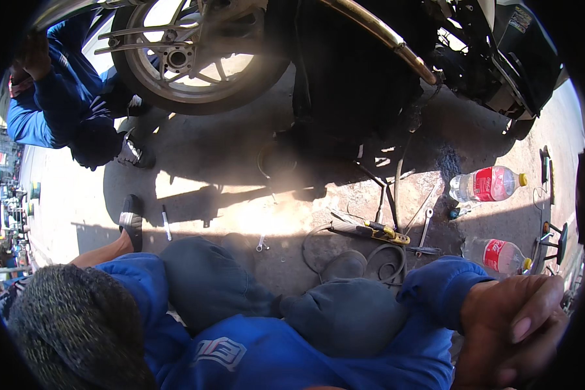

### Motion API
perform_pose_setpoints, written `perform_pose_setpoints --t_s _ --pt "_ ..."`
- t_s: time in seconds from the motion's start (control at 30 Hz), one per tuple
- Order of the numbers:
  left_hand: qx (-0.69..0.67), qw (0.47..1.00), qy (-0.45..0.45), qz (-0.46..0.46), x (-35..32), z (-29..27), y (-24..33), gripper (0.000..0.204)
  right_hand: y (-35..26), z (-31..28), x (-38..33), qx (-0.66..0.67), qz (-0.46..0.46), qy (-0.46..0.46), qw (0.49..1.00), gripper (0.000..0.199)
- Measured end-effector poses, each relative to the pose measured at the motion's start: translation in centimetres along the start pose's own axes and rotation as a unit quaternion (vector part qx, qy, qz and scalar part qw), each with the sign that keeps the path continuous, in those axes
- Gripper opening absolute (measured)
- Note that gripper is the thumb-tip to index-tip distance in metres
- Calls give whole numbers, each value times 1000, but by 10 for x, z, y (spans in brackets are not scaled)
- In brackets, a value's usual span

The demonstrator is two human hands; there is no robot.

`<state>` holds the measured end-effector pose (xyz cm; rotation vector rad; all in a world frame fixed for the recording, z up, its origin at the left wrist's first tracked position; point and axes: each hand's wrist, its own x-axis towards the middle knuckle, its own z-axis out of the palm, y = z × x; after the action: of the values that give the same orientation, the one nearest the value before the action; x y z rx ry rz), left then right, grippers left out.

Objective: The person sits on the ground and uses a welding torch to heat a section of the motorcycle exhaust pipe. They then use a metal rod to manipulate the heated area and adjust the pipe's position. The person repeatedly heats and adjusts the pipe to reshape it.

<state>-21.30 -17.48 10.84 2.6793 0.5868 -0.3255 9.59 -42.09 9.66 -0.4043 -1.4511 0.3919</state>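
My right hand (513,325) is raised at the lower right, close to the camera. Its fingers are curled in with the thumb against them; whatever they might hold is hidden. The left sleeve (133,276) runs to the lower left, where a dark knitted piece (78,325) covers its end, so my left hand does not show. Just beyond my right hand lies a clear plastic bottle (500,255) with a red label and yellow cap. A second such bottle (491,184) lies farther off.
A motorcycle (364,78) with its rear wheel (195,104) stands ahead. Another person in blue (65,110) bends at the far left. A sandalled foot (131,221) is at left. A marker pen (166,223), spanners (426,222), a yellow-handled tool (387,232) and a hose (396,266) lie on the ground.
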Motion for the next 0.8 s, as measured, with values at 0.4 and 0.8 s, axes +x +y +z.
perform_pose_setpoints --t_s 0.4,0.8 --pt "-72 990 96 -70 -12 -11 63 48 -22 -29 -37 14 -62 111 992 34" --pt "-84 858 487 138 200 -28 -64 32 189 -59 37 -611 26 24 791 48"
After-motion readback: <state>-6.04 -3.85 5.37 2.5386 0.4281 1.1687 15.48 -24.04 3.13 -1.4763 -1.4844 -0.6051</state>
